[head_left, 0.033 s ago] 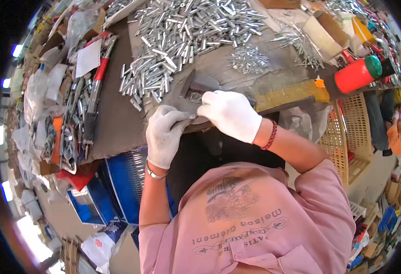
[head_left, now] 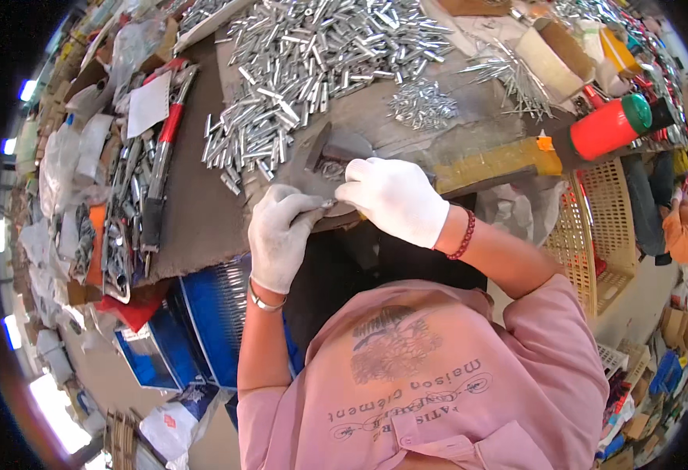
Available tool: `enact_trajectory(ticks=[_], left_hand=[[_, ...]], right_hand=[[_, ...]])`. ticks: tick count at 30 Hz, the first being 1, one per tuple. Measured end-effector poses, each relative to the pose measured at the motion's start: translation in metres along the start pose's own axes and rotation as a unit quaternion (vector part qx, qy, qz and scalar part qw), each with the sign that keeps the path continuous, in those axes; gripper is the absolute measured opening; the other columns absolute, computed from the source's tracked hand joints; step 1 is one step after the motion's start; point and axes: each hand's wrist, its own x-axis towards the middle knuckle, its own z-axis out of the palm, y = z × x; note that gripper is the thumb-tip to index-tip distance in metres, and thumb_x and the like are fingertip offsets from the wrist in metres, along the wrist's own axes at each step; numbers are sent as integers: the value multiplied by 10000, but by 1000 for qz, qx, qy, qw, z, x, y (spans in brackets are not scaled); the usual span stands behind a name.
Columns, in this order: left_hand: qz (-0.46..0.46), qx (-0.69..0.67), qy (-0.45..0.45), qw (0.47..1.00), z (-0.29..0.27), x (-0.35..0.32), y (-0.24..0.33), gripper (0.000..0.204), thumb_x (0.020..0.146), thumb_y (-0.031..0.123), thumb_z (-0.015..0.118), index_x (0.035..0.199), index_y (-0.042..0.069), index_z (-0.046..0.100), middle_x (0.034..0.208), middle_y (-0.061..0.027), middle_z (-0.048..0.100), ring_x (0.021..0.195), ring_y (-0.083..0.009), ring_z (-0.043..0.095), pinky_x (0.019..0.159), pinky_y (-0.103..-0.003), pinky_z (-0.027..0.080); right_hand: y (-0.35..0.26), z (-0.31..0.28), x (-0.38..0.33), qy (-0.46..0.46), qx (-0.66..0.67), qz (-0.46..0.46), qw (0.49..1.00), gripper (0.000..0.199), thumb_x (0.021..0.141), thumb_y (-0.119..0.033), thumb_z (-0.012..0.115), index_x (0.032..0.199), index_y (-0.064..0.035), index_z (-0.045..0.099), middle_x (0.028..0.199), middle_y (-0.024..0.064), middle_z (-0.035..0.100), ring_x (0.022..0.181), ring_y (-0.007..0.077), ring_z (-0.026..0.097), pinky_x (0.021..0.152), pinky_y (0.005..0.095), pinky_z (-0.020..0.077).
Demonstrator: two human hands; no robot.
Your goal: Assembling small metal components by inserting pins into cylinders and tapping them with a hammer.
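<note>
My left hand (head_left: 278, 239), in a white glove, pinches a small metal piece (head_left: 328, 204) between thumb and fingertips at the near edge of the bench. Close by on its right is my right hand (head_left: 397, 200), also gloved, with its fingers drawn together; whatever they hold is hidden. Just beyond the fingertips stands a dark metal block (head_left: 347, 146) with small shiny parts in front of it, partly covered by the right hand. A large heap of silver metal tubes (head_left: 313, 66) spreads over the bench further back.
A pile of small metal parts (head_left: 422, 106) and a bundle of thin metal pins (head_left: 512, 78) lie at the back right. Nearer stands a red container with a green end (head_left: 606, 129). Blue bins (head_left: 212, 313) sit below left, a cream plastic crate (head_left: 617, 227) below right.
</note>
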Motion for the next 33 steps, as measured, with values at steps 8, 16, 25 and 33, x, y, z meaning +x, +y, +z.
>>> enact_trajectory(ticks=[8, 16, 25, 33], left_hand=[[-19, 2, -9, 1000, -3, 0, 3, 152, 787, -5, 848, 907, 72, 793, 877, -109, 679, 865, -307, 688, 754, -389, 539], [6, 18, -4, 1000, -3, 0, 2, 153, 802, -4, 837, 921, 78, 785, 886, -113, 679, 853, -314, 687, 747, -397, 542], [15, 21, 3, 1000, -1, -1, 0, 143, 814, 11, 825, 926, 84, 776, 892, -107, 675, 859, -314, 689, 755, -397, 544], [5, 37, -5, 999, -2, -5, -6, 151, 805, 51, 833, 934, 109, 782, 907, -96, 675, 892, -322, 690, 778, -408, 544]], right_hand=[[87, -52, -20, 89, -153, 154, 972, 67, 889, -131, 761, 944, -169, 763, 895, 45, 667, 838, 266, 715, 717, 387, 583], [111, -37, -14, 2, -158, 75, 985, 60, 914, -130, 718, 963, -139, 686, 947, 51, 629, 926, 272, 690, 785, 397, 579], [101, -40, -18, -20, -158, 139, 977, 89, 945, -137, 720, 1004, -115, 657, 1015, 80, 640, 974, 304, 693, 809, 421, 568], [93, -43, -11, 9, -99, 159, 982, 74, 937, -114, 725, 1004, -105, 696, 1003, 93, 673, 959, 316, 703, 814, 411, 569]])
